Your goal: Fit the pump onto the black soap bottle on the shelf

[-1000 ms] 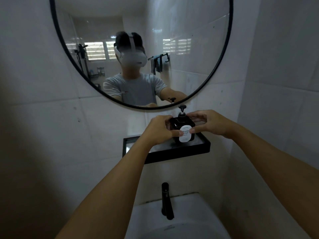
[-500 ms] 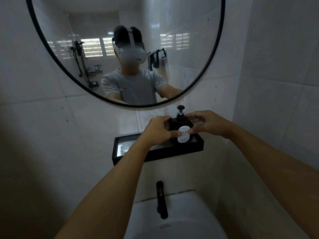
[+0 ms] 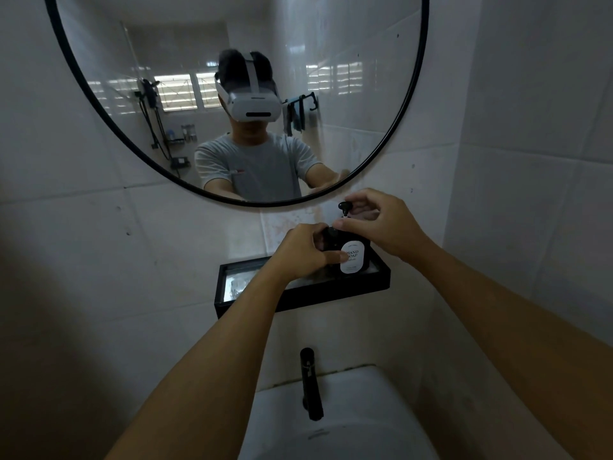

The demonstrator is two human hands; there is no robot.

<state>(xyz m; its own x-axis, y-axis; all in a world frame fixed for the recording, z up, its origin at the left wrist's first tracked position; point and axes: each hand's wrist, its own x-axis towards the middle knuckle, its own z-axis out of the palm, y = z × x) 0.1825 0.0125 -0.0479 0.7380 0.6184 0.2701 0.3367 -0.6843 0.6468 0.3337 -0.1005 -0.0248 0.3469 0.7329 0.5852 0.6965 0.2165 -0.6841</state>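
Pump being seated on the soap bottle, both hands engaged.

The black soap bottle (image 3: 353,257) stands upright at the right end of the wall shelf (image 3: 298,298), below the mirror (image 3: 232,94) and above the tap (image 3: 310,383). The left hand (image 3: 306,252) is wrapped around the bottle's left side, steadying it. The right hand (image 3: 381,224) pinches the collar of the pump (image 3: 345,209) with narrow fingertips. Judgement: the bottle looks rigid and smooth, possibly slippery and fairly heavy if full; hold the body firmly and turn only at the collar, not the thin pump head.
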